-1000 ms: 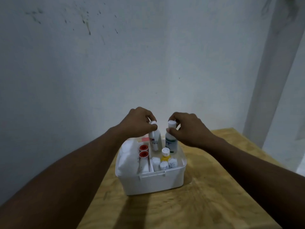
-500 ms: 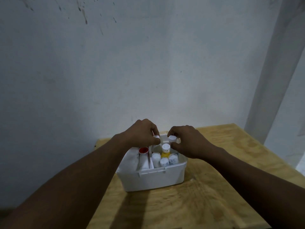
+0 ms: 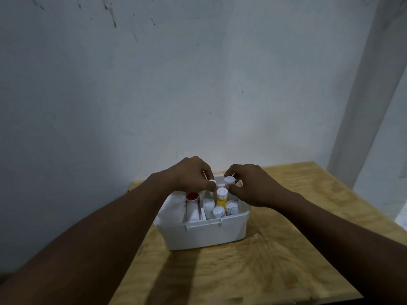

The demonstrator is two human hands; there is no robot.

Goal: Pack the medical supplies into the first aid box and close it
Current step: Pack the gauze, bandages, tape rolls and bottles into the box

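First aid box (image 3: 204, 235) sits open-topped on the wooden table (image 3: 275, 249), directly under your fingers, near the table's far left corner by the wall (image 3: 154, 95). Your left hand (image 3: 189, 175) is curled over the back half of the box, with thumb and fingertips pinching the white cap of the left bottle (image 3: 212, 182); the hand and the box contents hide most of that bottle. Your right hand (image 3: 253, 186) mirrors it: thumb and forefinger pinch the white cap of the right bottle (image 3: 229, 180), other fingers curled behind. The two caps are just beside each other, between your two sets of fingertips. Both bottles are upright inside the box, caps poking above the rim. Just toward you from your right thumb is a yellow bottle (image 3: 221, 198) with a white cap, upright; cannot tell if the thumb touches it. Further toward you from there, small white vials (image 3: 218, 212) are packed together against the front wall, labels too blurred to read. Below your left thumb, across a white divider (image 3: 201, 211), a red-capped bottle (image 3: 192, 196) stands upright in the left compartment. Left of that, under your left wrist, a white cloth pack (image 3: 174, 205) fills the box's left end and bulges over the rim. A latch tab (image 3: 203, 223) sits mid-rim on the front wall, well toward you from both thumbs.
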